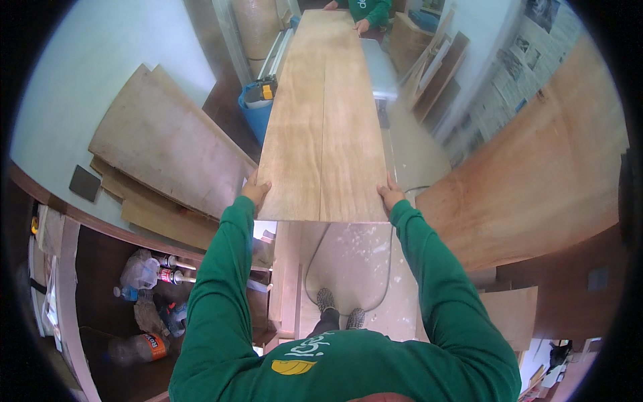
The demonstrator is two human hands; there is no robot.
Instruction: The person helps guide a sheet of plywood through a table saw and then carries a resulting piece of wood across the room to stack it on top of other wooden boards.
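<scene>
We're gripping the board [335, 120] between left hand [256, 191] and right hand [390, 195], at its near corners; co-worker's hand [362, 26] is touching beyond. Grip's looking done; release is pending.

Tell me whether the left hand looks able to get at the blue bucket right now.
Probably not: the left hand is holding the wooden panel near its closest left corner, and the blue bucket stands farther ahead, seemingly beyond arm's reach.
</scene>
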